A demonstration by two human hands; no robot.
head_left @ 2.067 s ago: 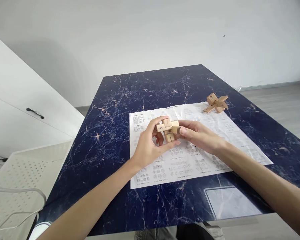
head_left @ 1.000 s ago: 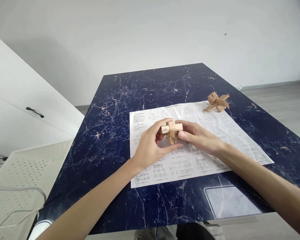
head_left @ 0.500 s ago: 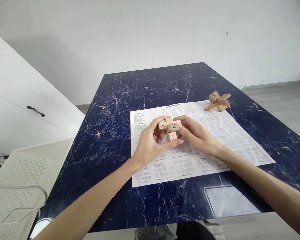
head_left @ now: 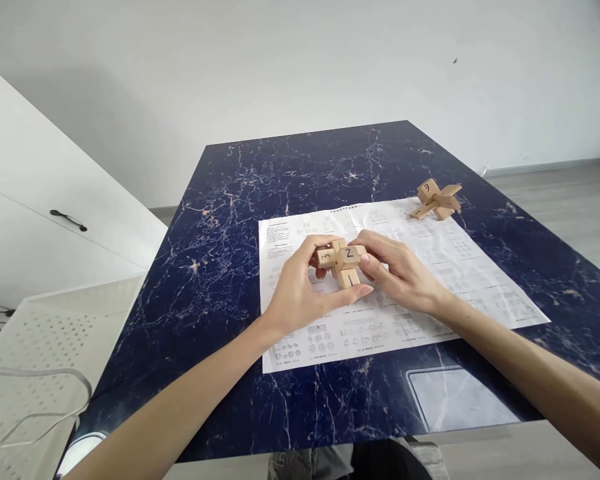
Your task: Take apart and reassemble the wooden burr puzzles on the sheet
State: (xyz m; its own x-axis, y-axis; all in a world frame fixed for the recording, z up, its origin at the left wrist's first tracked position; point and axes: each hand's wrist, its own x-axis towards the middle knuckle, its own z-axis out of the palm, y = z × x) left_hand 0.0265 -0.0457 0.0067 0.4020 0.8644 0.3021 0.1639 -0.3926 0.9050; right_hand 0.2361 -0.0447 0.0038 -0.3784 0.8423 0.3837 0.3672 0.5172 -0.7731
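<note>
Between my hands is a wooden burr puzzle (head_left: 349,257), its block ends marked 1, 2 and 3 in black. My left hand (head_left: 305,283) grips it from the left, with the thumb under the end marked 1 and the index finger along the top. From the right, my right hand (head_left: 393,267) pinches the block beside the end marked 2. The puzzle is held above a white printed sheet (head_left: 380,337) covered in small diagrams. My fingertips behind the puzzle are partly hidden.
A second wooden puzzle (head_left: 437,199), with crossed pieces, rests at the sheet's far right corner. Beneath lies a dark blue marbled table (head_left: 220,267). A white cabinet (head_left: 55,173) and a perforated white surface (head_left: 45,347) with a cable stand on the left.
The held puzzle has tilted slightly, showing more of the end marked 1. Both hands keep their hold, and the camera view has shifted a little.
</note>
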